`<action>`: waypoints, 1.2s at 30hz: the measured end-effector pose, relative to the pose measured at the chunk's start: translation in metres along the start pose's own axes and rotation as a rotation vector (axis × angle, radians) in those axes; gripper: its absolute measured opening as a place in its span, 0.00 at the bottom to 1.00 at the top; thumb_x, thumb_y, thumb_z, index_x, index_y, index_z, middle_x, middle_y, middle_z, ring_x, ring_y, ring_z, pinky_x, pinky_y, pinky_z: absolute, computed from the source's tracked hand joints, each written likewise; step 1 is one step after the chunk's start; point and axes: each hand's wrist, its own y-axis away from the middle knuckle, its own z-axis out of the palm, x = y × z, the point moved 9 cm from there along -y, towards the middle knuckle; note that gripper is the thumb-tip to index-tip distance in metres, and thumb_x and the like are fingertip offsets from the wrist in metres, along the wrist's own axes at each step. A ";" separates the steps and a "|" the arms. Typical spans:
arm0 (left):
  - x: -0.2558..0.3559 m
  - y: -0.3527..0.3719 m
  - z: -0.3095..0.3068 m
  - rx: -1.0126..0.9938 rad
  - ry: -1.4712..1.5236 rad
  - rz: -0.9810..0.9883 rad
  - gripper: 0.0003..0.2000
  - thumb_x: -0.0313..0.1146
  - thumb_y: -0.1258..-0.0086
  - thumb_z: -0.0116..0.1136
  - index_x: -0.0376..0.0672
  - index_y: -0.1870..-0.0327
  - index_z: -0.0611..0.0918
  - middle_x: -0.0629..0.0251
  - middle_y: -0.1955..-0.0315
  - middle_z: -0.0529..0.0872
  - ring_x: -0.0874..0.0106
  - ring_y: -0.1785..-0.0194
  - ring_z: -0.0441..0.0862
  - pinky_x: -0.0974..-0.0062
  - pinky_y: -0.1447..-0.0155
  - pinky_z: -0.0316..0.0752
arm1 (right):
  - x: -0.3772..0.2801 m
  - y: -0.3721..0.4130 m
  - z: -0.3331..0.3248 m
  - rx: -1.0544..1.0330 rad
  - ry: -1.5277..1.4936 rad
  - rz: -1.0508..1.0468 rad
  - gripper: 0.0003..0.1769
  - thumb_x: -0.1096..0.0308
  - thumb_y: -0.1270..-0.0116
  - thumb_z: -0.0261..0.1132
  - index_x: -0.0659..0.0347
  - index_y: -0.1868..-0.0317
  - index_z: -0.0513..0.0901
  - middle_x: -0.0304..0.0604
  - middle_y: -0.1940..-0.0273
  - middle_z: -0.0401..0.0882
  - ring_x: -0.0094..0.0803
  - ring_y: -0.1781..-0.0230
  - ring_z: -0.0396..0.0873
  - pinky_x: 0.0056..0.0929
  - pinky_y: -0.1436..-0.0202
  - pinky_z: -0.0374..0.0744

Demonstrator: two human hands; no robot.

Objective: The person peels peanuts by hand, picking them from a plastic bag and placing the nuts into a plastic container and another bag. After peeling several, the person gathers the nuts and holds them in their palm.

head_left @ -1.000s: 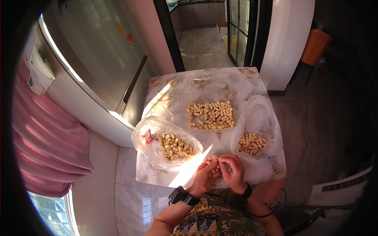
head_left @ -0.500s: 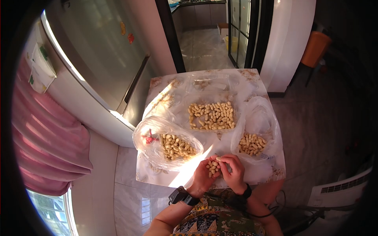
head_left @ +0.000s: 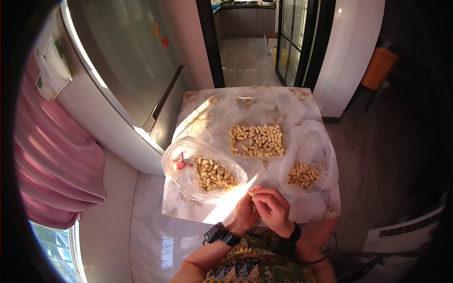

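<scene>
My left hand (head_left: 242, 217) is cupped over the near edge of the table, holding a small handful of unshelled peanuts (head_left: 254, 208), mostly hidden behind the other hand. My right hand (head_left: 274, 210) reaches across it, thumb and fingers pinching a single peanut (head_left: 252, 193) above the left fingers. To the left, a clear plastic bag (head_left: 175, 147) with a red tie lies open around a heap of peanuts (head_left: 212, 174). On the right, another plastic bag (head_left: 315, 134) holds a smaller pile of peanuts (head_left: 303, 175). Farther back, a clear plastic box (head_left: 230, 154) contains many peanuts (head_left: 259, 140).
The square table (head_left: 278, 214) has a patterned cover. Its far side bears a clear lid (head_left: 255, 100). A fridge (head_left: 127, 61) stands at the left, above a pink cloth (head_left: 59, 155). An orange stool (head_left: 380, 67) is at the right, beyond the doorway wall.
My right hand has moved left over my left palm, taking the pinched peanut with it and covering most of the handful. The whole view has shifted slightly.
</scene>
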 end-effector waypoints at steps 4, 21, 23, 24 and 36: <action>0.012 0.005 -0.005 -0.056 -0.622 0.258 0.12 0.34 0.18 0.43 0.42 0.42 0.75 0.67 0.55 0.80 0.73 0.53 0.79 0.76 0.50 0.76 | -0.010 -0.014 0.030 -0.114 -0.015 -0.090 0.09 0.81 0.41 0.69 0.62 0.60 0.85 0.43 0.58 0.83 0.38 0.60 0.84 0.32 0.57 0.82; 0.006 0.031 0.050 0.242 -0.034 0.021 0.13 0.38 0.16 0.42 0.42 0.57 0.80 0.70 0.71 0.82 0.79 0.68 0.80 0.83 0.63 0.79 | 0.005 0.016 -0.013 -0.039 0.141 -0.070 0.07 0.72 0.37 0.68 0.59 0.58 0.85 0.46 0.56 0.83 0.45 0.57 0.81 0.40 0.53 0.79; 0.005 0.021 0.039 0.185 -0.066 0.043 0.13 0.38 0.17 0.43 0.42 0.56 0.80 0.68 0.70 0.83 0.77 0.67 0.81 0.81 0.62 0.80 | 0.005 0.015 -0.018 -0.022 0.143 -0.072 0.07 0.71 0.38 0.69 0.59 0.58 0.85 0.45 0.57 0.83 0.44 0.58 0.81 0.40 0.54 0.79; 0.006 0.018 0.040 0.146 -0.080 0.062 0.13 0.38 0.17 0.43 0.42 0.56 0.80 0.67 0.68 0.84 0.75 0.66 0.83 0.79 0.61 0.81 | 0.005 0.014 -0.020 -0.011 0.109 -0.054 0.08 0.71 0.38 0.70 0.59 0.58 0.85 0.45 0.57 0.83 0.44 0.58 0.82 0.40 0.54 0.79; 0.005 0.013 0.043 -0.006 0.001 -0.043 0.14 0.36 0.18 0.42 0.38 0.51 0.80 0.59 0.57 0.86 0.66 0.52 0.85 0.67 0.45 0.82 | 0.015 0.014 -0.013 -0.063 0.134 -0.008 0.13 0.70 0.40 0.72 0.60 0.55 0.83 0.47 0.51 0.78 0.46 0.55 0.80 0.40 0.52 0.80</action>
